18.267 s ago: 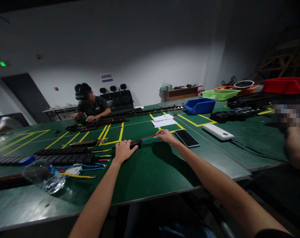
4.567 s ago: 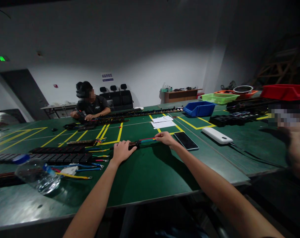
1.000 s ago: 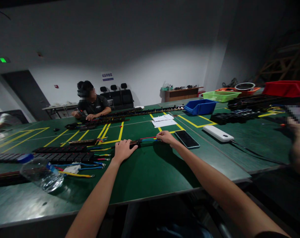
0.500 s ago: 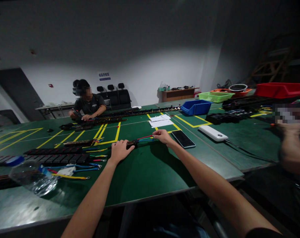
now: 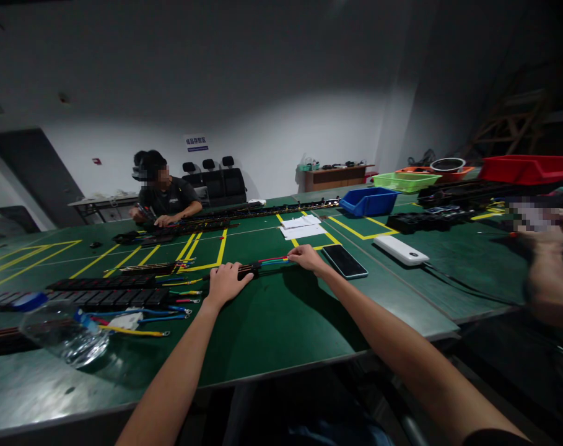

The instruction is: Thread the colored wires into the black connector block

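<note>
My left hand (image 5: 227,285) is laid over a black strip (image 5: 248,270) with copper-coloured lines, its fingers curled round the far side and the thumb along the near side. From the strip's right end run thin red, blue and green wires (image 5: 272,261). Their far ends are pinched between the thumb and fingers of my right hand (image 5: 305,256); the tips are hidden there. Left of my hands lie several long black segmented bars (image 5: 118,299), with coloured cables ending in ring terminals (image 5: 186,313).
A phone (image 5: 345,261) and a white power bank (image 5: 401,250) lie right of my right hand. A water bottle (image 5: 65,334) stands tilted-looking at near left. Papers (image 5: 302,228) and a blue bin (image 5: 368,201) are beyond. Co-workers sit across (image 5: 170,195) and at right.
My right hand has shifted very slightly to the right, and the wires look a little straighter. My left hand stays on the strip.
</note>
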Demonstrator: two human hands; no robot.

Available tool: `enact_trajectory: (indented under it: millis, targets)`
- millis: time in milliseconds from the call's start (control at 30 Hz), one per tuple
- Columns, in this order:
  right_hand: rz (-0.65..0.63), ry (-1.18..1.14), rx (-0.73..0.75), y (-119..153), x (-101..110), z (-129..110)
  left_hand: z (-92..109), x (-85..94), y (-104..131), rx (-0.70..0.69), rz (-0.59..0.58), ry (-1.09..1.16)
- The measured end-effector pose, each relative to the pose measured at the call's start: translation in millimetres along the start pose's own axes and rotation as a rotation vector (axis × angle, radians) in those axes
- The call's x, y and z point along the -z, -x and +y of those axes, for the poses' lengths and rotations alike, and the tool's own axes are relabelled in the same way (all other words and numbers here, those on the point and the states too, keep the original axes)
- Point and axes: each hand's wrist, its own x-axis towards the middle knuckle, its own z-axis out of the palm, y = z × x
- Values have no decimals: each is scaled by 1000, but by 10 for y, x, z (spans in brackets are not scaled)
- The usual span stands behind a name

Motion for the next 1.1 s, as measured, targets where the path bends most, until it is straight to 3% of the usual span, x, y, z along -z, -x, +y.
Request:
enact_trajectory:
  millis: [367,833,1100]
  targets:
    - [-71,-98,-95,29,-3,-84,1,-7,2,3,13,-17]
    - [-176,-63,-117,55,88,-86,-6,-15,-1,-10,17,-3]
    - [-49,-189,-152,18,60,-82,-4,-11,2,-9,15,-4]
